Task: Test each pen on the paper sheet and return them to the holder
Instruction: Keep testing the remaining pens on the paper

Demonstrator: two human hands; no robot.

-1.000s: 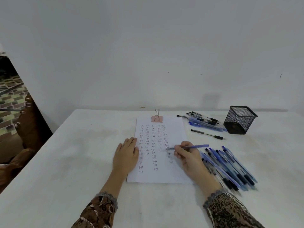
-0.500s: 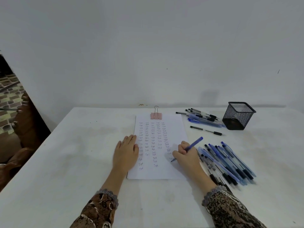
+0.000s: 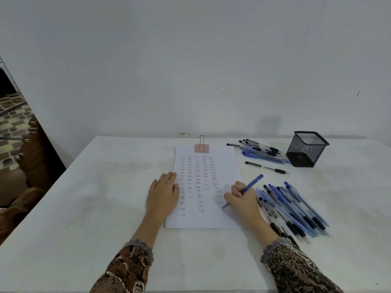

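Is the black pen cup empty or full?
Empty, it seems: nothing sticks up from the pen cup, and its mesh inside looks bare.

Plain home room, I'd say: white table (image 3: 84, 208) against a blank white wall (image 3: 190, 60), carved brown wooden furniture (image 3: 36, 161) past its left edge.

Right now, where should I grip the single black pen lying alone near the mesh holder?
Pinch the single black pen at mid-barrel from straight above, fingers across its length. It lies flat on the table, clear of the far pen pile and the near pen pile, bare surface on both sides.
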